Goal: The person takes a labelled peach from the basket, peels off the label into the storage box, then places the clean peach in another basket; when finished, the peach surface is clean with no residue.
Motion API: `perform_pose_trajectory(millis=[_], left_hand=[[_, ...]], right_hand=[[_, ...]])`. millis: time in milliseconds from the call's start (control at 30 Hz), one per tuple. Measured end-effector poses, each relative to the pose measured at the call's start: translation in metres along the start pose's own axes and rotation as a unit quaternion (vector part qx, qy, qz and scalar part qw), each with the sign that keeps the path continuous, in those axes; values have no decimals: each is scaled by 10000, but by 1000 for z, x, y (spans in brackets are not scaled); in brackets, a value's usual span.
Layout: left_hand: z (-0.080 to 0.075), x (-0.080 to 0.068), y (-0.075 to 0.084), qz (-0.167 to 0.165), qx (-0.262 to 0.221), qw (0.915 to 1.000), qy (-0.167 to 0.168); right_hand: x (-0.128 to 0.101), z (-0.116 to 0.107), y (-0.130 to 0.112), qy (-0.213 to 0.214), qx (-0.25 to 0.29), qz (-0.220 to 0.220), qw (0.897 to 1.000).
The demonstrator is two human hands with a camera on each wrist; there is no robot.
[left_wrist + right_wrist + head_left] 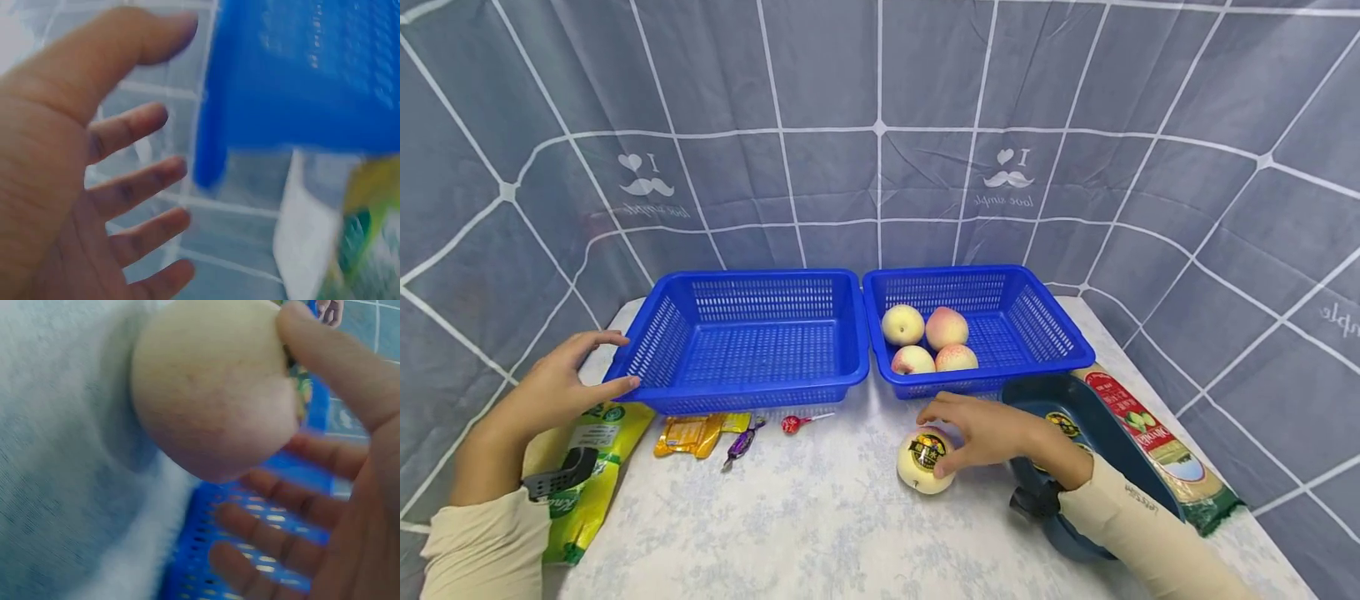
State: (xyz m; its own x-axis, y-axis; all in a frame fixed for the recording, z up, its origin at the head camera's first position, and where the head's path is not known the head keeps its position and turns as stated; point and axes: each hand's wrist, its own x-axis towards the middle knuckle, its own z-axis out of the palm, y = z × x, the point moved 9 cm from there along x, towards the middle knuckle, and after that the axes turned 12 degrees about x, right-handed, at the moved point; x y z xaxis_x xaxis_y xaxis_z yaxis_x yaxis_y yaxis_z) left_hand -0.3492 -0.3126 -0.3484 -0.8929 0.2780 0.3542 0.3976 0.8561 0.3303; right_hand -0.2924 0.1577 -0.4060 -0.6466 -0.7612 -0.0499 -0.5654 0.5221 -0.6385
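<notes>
A pale peach [917, 475] with a black and yellow sticker sits on the white table in the head view. My right hand [977, 429] reaches it from the right, thumb on the sticker side and fingers curved at its far side. Seen from the right wrist, thumb and index finger meet the peach [212, 394] while the other fingers spread beside it. My left hand [561, 383] is beside the left corner of an empty blue basket [741, 396]. Spread, nearly straight fingers [140, 187] show in the left wrist view, next to the basket rim [215, 125].
Several peaches [946, 329] lie in the right blue basket [985, 379]. A dark blue tub [1120, 442] and a red-labelled bag [1157, 433] stand right. On the left are a yellow-green bag [602, 450], orange packets [691, 435], a purple candy [742, 444] and a red lollipop [792, 424].
</notes>
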Motion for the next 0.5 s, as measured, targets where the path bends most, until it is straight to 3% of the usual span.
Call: perform_pose_trajectory(millis=[67, 133, 200, 267, 367, 433, 500], left_hand=[[-9, 3, 25, 276, 169, 9988, 373], [-17, 4, 59, 699, 198, 9941, 802], [-18, 4, 102, 1316, -77, 9852, 1100], [-7, 4, 148, 2008, -572, 9714, 1127], [36, 3, 209, 2770, -1369, 9496, 534], [78, 3, 240, 2841, -1683, 9438, -151], [124, 3, 263, 2708, -1660, 9450, -777]], right_hand=[[-4, -4, 5, 97, -90, 357, 9993], [-6, -6, 6, 112, 5, 438, 9990], [-6, -7, 4, 49, 136, 353, 9993], [-5, -8, 2, -6, 179, 243, 9995], [-4, -7, -3, -130, 326, -26, 9994], [-3, -5, -8, -242, 407, -301, 9984], [-3, -3, -13, -341, 469, -530, 9969]])
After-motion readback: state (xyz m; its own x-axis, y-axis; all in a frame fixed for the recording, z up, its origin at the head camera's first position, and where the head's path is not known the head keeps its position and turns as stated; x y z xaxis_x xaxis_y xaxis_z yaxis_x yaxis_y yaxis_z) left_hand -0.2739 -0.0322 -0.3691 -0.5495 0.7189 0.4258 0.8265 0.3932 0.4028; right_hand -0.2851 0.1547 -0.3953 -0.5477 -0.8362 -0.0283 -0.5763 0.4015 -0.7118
